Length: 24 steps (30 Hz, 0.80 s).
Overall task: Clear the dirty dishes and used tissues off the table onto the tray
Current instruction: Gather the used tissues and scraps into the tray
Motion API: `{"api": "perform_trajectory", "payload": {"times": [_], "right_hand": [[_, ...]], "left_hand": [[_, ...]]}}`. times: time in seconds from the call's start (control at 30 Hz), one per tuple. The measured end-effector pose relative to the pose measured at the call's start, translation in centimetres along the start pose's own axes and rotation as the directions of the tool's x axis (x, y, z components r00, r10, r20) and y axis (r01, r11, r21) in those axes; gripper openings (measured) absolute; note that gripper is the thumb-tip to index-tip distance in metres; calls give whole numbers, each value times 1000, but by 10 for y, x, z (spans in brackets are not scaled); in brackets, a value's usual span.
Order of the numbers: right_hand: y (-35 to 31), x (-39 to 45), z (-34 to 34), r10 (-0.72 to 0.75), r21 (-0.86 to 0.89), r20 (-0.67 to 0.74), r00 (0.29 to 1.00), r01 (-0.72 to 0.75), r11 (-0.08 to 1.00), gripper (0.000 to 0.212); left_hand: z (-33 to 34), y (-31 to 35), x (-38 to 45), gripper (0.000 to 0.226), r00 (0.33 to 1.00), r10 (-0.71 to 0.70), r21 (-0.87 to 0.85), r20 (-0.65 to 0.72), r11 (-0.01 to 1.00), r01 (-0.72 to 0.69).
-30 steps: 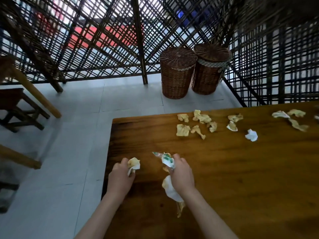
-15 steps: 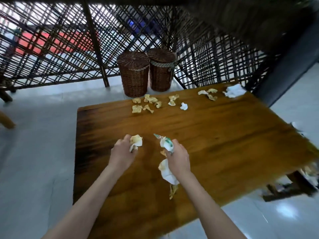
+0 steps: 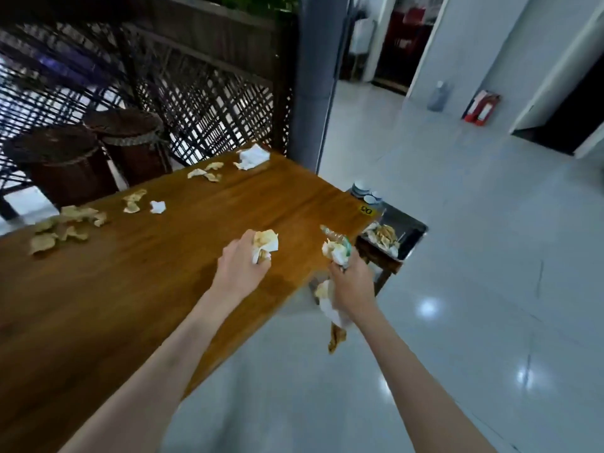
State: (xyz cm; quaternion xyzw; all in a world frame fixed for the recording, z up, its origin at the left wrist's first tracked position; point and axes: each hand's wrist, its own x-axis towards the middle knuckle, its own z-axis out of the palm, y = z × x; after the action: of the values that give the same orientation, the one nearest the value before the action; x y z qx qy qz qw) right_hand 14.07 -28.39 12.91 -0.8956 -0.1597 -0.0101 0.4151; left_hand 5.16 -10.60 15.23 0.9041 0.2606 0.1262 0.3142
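My left hand (image 3: pixel 240 268) grips a crumpled stained tissue (image 3: pixel 265 246) above the wooden table (image 3: pixel 130 289). My right hand (image 3: pixel 354 282) holds a bunch of used tissues (image 3: pixel 335 253) just past the table's right edge, with some of them hanging below the fist. A dark tray (image 3: pixel 407 238) sits on a low stand beyond the table's right corner, with stained tissues in it and stacked dishes (image 3: pixel 364 191) at its far end. Several more stained tissues (image 3: pixel 65 223) lie along the table's far side, and a white tissue (image 3: pixel 253 156) lies at the far corner.
Two wicker baskets (image 3: pixel 94 152) stand on the floor behind the table, against a dark lattice screen (image 3: pixel 196 93). A grey pillar (image 3: pixel 313 76) rises at the table's far right corner. Shiny tiled floor (image 3: pixel 457 289) spreads to the right. A red fire extinguisher box (image 3: pixel 482 107) stands by the far wall.
My view has swung to the right, bringing the tray and open floor into sight. Both hands, still holding their tissues, have moved toward the table's right edge.
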Motion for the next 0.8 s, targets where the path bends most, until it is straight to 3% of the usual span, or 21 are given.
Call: {"api": "perform_trajectory", "payload": {"times": [0.1,0.33,0.6,0.8], "right_hand": [[41,15,-45,57,24,-53,997,-55,998,25],[152,63,-133,223,88,-75,972,-216,972,26],[230,168,-154,275,100,-58,960,-268,958,18],[273,295,-151,279,68,-1,960,-278,958,15]], "left_hand": [[42,43,5,58,1000,-7,-16,-8,1000,7],[165,144,21,45,994,-9,-38,108,999,13],[261,212,111,42,985,16,-65,172,998,-5],[332,243,217,23,979,29,-143,204,990,1]]}}
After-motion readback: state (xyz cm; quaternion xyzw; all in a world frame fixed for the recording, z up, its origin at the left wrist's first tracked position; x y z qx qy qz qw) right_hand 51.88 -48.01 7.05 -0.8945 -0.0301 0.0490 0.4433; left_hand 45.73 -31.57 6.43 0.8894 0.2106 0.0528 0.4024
